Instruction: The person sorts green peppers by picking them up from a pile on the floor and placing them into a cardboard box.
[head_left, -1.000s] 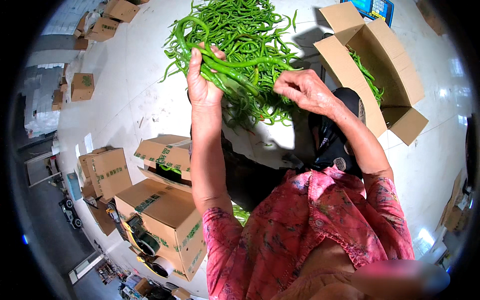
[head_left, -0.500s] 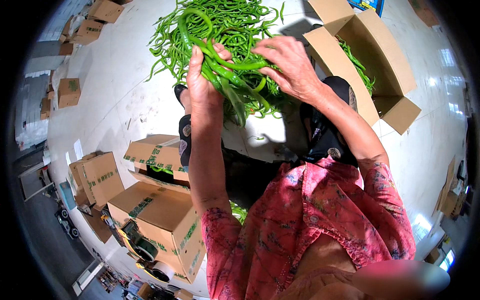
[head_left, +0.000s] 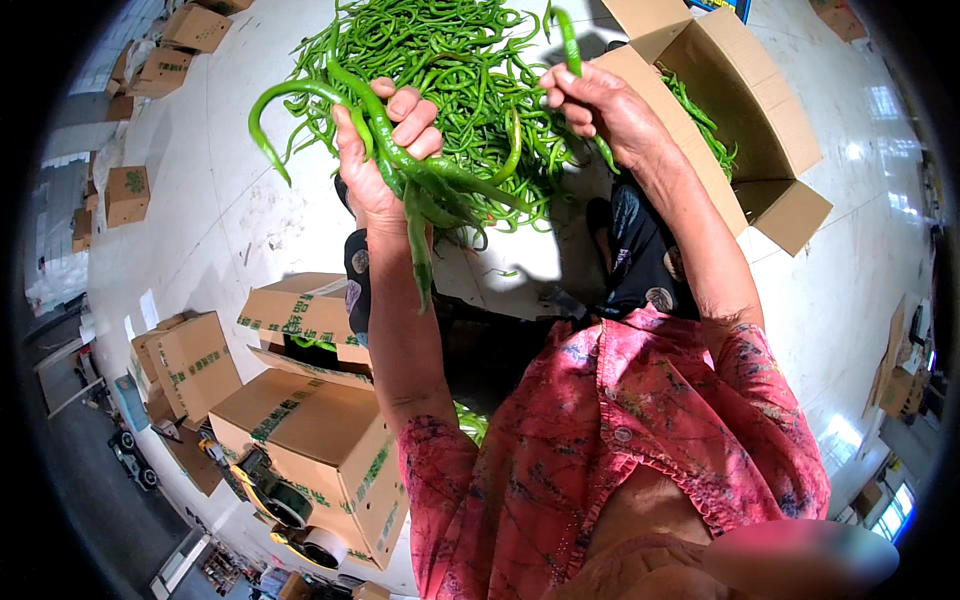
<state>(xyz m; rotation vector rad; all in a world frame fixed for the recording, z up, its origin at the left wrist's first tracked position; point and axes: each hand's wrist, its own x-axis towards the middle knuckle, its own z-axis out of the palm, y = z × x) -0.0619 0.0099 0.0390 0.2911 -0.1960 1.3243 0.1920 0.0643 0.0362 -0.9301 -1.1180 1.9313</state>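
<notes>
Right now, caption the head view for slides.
Left hand grips several green peppers, right hand one pepper, by a pepper pile and an open carton.

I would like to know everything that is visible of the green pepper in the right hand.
The green pepper is long, slender and glossy, its upper end bent over like a hook. The right hand grips it, hiding its middle; a green tip below seems to be its other end. It runs roughly up the picture, between the pepper pile and the open cardboard box.
</notes>
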